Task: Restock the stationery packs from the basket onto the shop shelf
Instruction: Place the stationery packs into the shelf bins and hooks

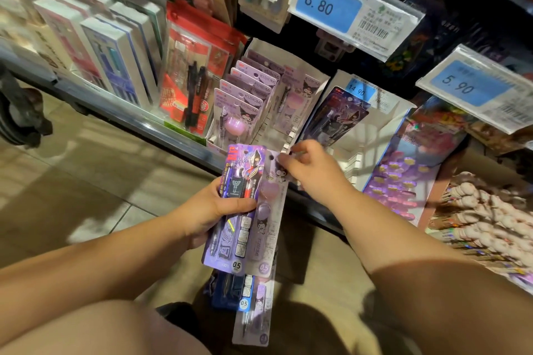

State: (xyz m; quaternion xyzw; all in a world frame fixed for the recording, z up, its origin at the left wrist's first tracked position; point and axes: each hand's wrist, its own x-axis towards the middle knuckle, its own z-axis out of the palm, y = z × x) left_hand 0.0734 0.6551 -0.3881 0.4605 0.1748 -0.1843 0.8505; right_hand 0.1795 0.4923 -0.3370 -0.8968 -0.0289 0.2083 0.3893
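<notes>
Before the shop shelf [129, 115], stationery packs held in both hands.
Left hand [210, 210] grips a hero-print pack [230, 242] and a Kuromi pack [268, 239], fingers curled round them, near the shelf's Kuromi tray [324, 78]; right hand [313, 173] pinches the Kuromi pack's top.

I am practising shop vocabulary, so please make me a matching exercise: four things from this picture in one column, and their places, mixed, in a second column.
1. Ultraman pack
2. loose Kuromi pack
3. red pack
4. 6.80 label

A. hangs above the packs
B. top pinched by the right hand
C. stands on the shelf
D. under the thumb of the left hand

Pairs: 1-D, 2-B, 3-C, 4-A
</notes>
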